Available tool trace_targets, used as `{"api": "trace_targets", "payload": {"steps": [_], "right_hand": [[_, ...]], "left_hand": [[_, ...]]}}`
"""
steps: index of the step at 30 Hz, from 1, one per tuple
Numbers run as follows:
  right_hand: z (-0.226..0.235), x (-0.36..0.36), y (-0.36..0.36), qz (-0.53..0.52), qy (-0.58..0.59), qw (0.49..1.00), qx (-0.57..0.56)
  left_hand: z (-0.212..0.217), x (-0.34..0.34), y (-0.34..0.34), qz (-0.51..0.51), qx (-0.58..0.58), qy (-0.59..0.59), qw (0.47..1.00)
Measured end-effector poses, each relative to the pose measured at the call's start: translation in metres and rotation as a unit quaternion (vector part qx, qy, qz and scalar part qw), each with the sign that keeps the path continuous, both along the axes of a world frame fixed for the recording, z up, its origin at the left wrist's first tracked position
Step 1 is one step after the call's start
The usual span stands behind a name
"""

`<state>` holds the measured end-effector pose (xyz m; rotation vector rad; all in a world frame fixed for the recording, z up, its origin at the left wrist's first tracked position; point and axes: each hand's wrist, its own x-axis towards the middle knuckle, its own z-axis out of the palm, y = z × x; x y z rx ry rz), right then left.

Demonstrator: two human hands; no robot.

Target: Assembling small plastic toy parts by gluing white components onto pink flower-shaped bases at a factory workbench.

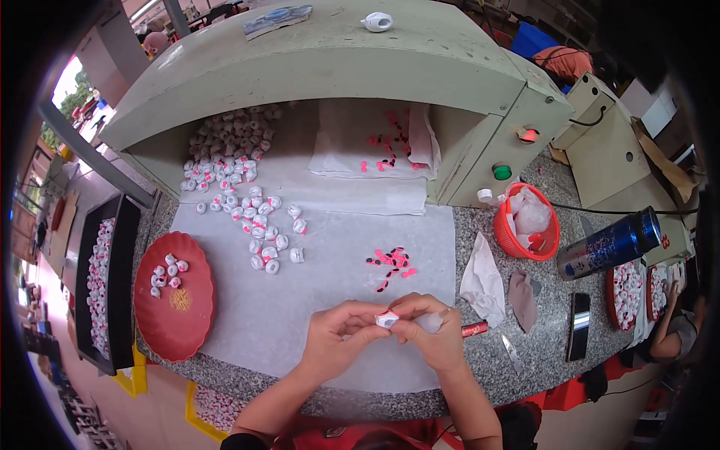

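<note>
Hands, left (339, 335) and right (429, 330), grip one small white piece (387, 319) pinched between fingertips.

Bright, even light; fisheye bends edges, dark blurred rim.

- Two bare forearms come up from the lower edge of the picture, with no sleeves, watch or bracelet showing on them.
- Both wrists are uncovered.
- The left hand (339, 339) is gloveless, with its fingers bare.
- The right hand (429, 330) is gloveless too; a thin pale band that may be a ring shows near one finger, but it is too small to be sure.
- At the lower edge, between the forearms, shows a strip of red clothing, a shirt or an apron.
- A small dark patch or badge sits on the red cloth, and darker cloth lies at either end of the strip.
</note>
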<state>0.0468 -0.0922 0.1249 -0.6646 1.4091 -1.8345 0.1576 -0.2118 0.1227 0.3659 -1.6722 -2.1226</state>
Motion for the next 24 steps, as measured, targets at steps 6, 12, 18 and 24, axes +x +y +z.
{"api": "trace_targets", "payload": {"steps": [6,12,18,24], "right_hand": [[0.000,-0.001,-0.005,-0.016,-0.003,1.000,0.008],[-0.001,-0.001,-0.002,-0.003,-0.036,0.999,0.011],[-0.009,0.001,-0.005,0.042,-0.105,0.993,-0.045],[-0.038,0.003,-0.006,-0.008,-0.097,0.994,-0.053]], "left_hand": [[0.001,-0.003,0.000,0.017,-0.041,-0.019,0.999],[0.007,-0.006,0.003,0.020,-0.030,-0.017,0.999],[0.009,-0.012,0.015,0.085,-0.058,-0.013,0.995],[-0.026,-0.006,0.006,0.074,-0.023,-0.026,0.997]]}}
